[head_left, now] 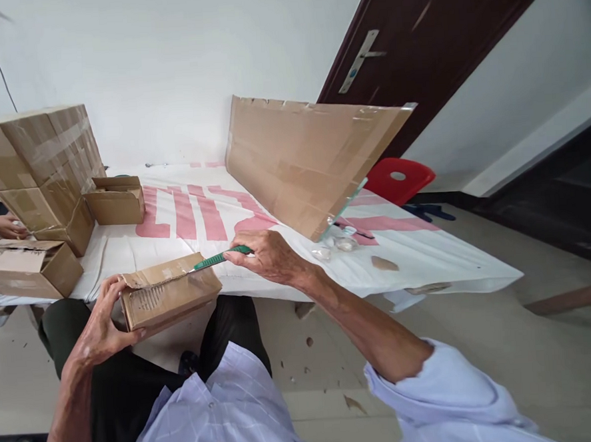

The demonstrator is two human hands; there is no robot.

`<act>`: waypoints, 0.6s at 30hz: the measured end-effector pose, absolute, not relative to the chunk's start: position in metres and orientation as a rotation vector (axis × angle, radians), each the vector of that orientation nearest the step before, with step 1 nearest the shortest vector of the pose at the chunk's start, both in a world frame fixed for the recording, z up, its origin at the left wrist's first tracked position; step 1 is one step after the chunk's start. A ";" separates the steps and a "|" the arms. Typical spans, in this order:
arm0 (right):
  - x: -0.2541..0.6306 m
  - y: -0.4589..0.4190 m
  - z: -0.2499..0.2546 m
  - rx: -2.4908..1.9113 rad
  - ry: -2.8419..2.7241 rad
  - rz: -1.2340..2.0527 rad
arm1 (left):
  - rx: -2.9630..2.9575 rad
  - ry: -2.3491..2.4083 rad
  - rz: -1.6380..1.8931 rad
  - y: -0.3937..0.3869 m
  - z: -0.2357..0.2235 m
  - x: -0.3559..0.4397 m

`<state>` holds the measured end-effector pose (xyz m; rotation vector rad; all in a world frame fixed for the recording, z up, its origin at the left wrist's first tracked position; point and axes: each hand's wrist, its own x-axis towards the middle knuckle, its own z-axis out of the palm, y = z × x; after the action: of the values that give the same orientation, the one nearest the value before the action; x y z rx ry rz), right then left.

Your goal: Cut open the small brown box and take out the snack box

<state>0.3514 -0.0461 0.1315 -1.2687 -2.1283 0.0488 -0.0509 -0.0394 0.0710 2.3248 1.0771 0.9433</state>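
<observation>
My left hand [101,323] grips the near end of a small brown cardboard box [172,294] held over my lap at the table's front edge. A green-handled utility knife [220,257] is in my right hand [270,254], fingers closed round the handle. Its blade end rests on the box's top, near the taped seam. The box's near flap looks torn and ragged.
A white cloth with red markings covers the table [428,259]. A large flat cardboard sheet [306,157] leans up behind. Stacked taped boxes [42,170], an open small box [116,200] and another box [25,267] sit left. Another person's hand [8,226] shows far left. A red stool [398,178] stands behind.
</observation>
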 end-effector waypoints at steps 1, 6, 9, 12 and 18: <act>0.351 -0.047 0.128 -1.279 -2.124 0.040 | 2.326 1.073 0.936 -0.039 0.072 -0.051; 0.370 -0.047 0.119 -1.323 -2.082 0.096 | 2.327 1.046 0.932 -0.039 0.070 -0.055; 0.394 -0.044 0.118 -1.295 -1.885 0.201 | 2.311 1.068 0.936 -0.039 0.063 -0.059; 0.409 -0.034 0.101 -1.282 -1.637 0.206 | 2.286 1.071 0.936 -0.037 0.059 -0.059; 0.382 -0.003 0.002 -1.647 -1.521 0.146 | 2.210 1.093 0.929 -0.035 0.064 -0.049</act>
<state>0.3815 -0.0030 0.0023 -1.6468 -1.5205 0.1458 -0.0489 -0.0353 0.0644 2.2096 1.0928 0.9288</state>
